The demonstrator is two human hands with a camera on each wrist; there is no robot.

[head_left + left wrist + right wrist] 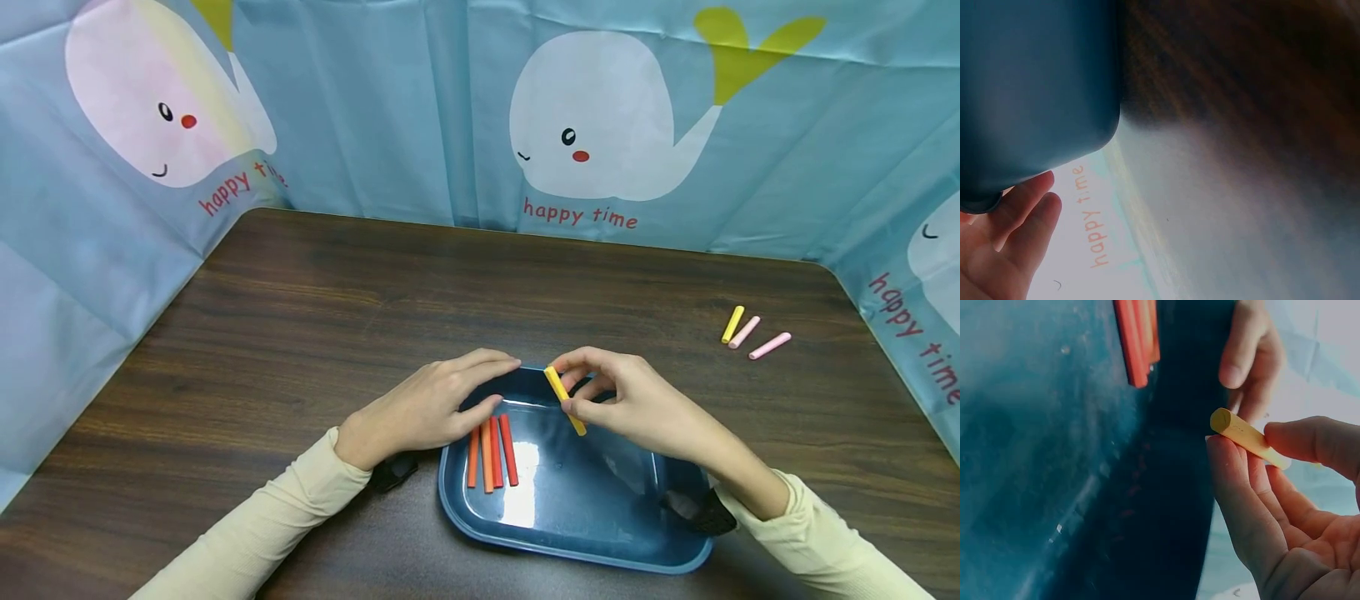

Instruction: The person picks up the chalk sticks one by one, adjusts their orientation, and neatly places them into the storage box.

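My right hand (626,396) pinches a yellow crayon (565,400) between thumb and fingers, above the far side of a dark blue tray (600,533). The right wrist view shows the flat end of this crayon, with the thumb (1310,440) on one side and fingertips underneath. At the tray's far left corner, my left hand (431,408) rests over the rim with fairly straight fingers and the thumb over the inside. In the left wrist view its fingertips (1041,209) are right at the tray's wall. Beneath that thumb, several red and orange crayons (491,454) lie side by side in the tray.
A yellow crayon (732,324) and two pink crayons (769,346) lie at the back right of the dark wooden table (337,283). Light blue curtains (375,108) with whale prints border the table's back and sides.
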